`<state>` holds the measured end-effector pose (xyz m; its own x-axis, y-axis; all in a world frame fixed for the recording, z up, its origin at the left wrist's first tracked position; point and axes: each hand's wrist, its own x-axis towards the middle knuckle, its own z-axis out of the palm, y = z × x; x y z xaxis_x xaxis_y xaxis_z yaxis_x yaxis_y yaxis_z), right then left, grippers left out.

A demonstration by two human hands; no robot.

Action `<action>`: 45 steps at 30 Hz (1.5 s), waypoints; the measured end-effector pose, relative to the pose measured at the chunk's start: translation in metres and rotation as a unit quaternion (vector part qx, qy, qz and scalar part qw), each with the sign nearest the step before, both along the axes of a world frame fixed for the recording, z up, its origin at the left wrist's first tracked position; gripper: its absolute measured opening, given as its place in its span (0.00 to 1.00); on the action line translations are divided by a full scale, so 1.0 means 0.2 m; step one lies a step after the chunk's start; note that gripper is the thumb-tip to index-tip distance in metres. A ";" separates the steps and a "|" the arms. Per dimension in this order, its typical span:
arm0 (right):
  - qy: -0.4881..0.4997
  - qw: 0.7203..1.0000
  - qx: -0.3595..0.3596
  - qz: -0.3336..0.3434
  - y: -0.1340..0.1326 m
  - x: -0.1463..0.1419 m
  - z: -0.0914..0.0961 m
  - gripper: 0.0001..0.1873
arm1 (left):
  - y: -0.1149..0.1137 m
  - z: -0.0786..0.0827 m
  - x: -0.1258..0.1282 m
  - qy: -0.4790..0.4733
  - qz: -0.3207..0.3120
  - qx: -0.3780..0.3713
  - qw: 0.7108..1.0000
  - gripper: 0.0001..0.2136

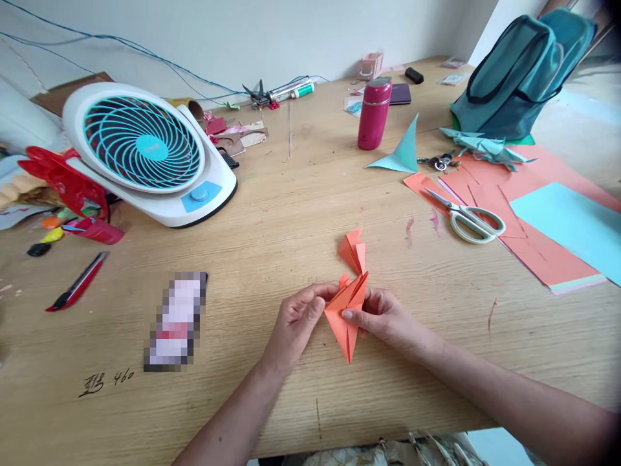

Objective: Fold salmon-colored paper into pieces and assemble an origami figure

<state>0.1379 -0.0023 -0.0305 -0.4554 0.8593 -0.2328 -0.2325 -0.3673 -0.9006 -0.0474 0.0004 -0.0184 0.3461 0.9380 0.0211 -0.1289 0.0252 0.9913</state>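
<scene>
An orange folded paper figure (345,310) with pointed flaps is held between both hands above the front of the table. My right hand (388,317) pinches its right side, thumb flat on the front face. At the left corner, my left hand (303,317) closes thumb and fingers on the paper's edge. Just beyond the hands, a smaller folded orange piece (353,251) appears at the figure's top; whether the two are joined I cannot tell. Fingers behind the paper are partly hidden.
Scissors (470,217) lie on orange and blue paper sheets (577,226) at right, near a folded teal paper figure (488,149). A pink bottle (374,115) and teal bag (514,77) stand behind. Leftward are a fan (145,145), a red utility knife (77,283) and a blurred phone-like object (175,320).
</scene>
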 end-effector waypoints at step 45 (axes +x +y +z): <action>-0.040 0.987 0.158 0.012 0.04 0.17 0.05 0.21 | -0.02 0.02 0.00 0.162 0.099 0.214 0.958 0.14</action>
<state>0.1727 0.0061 -0.0200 -0.4671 0.8841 0.0095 -0.1518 -0.0696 -0.9860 -0.0466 -0.0026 -0.0144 0.2149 0.9154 0.3402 0.2267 -0.3856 0.8944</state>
